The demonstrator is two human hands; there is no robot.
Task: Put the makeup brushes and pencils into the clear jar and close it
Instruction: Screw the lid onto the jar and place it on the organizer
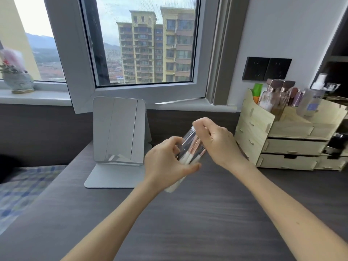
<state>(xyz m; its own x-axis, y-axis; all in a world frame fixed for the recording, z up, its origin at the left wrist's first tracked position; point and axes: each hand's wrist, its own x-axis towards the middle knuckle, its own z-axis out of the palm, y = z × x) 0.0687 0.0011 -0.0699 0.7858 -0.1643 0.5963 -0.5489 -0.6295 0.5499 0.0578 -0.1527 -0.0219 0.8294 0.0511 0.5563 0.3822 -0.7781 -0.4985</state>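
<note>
Dark wood-grain desk point(188, 223): fills the lower part of the view, its far edge running under the window sill, its left edge beside a blue checked cloth point(22, 187).
Window point(143, 44): above the far edge; apartment blocks show through the pane, and a small potted plant point(17, 76) stands on the sill at far left.
Wooden organiser point(282, 140): pale, at the far right corner of the desk, with drawers in front and bottles point(273, 95) standing upright in its top compartments.
Mirror point(118, 132): grey, on a flat stand, near the far edge, left of the hands and apart from them.
Wall sockets point(266, 68): black double plate on the white wall above the organiser.
Clear jar point(189, 138): held in the air above the middle of the desk, tilted so its top leans away and to the right; it does not touch the desk.
Makeup brushes point(190, 153): inside the jar, white handles with rose-gold ferrules; white handle ends show below the left hand. Pencils cannot be made out.
Left hand point(165, 162): wrapped around the lower part of the jar, thumb in front, gripping it.
Right hand point(214, 140): fingers curled over the jar's upper end, gripping there; whether a lid sits under them cannot be told.
</note>
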